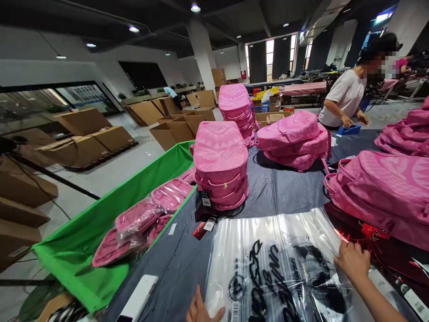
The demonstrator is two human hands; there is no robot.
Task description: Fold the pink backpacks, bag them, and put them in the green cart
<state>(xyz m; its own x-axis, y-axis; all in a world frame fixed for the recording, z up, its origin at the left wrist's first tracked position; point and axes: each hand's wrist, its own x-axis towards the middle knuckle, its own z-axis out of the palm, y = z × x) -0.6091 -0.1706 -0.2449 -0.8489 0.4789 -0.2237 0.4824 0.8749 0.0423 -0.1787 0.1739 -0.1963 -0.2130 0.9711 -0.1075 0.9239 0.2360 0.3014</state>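
Note:
A stack of clear plastic bags [241, 241] with black brush-style lettering and a barcode lies flat on the dark table in front of me. At its lower left edge, my left hand [200, 309] is partly in view, thumb and fingers apart, close against the plastic. My right hand [353, 260] is at the right edge of the bags, its fingers curled on the plastic there. Just beyond the bags stands a pink backpack [219, 165] with hang tags [209, 223]. Another large pink backpack [385, 192] lies right of the bags, above my right hand.
Left of the table, a green fabric bin [114, 197] holds pink backpacks in clear plastic. A white device [139, 297] lies at the table's left edge. More pink backpacks [295, 138] sit farther back. A co-worker [345, 98] stands at the far side with a blue object [349, 130].

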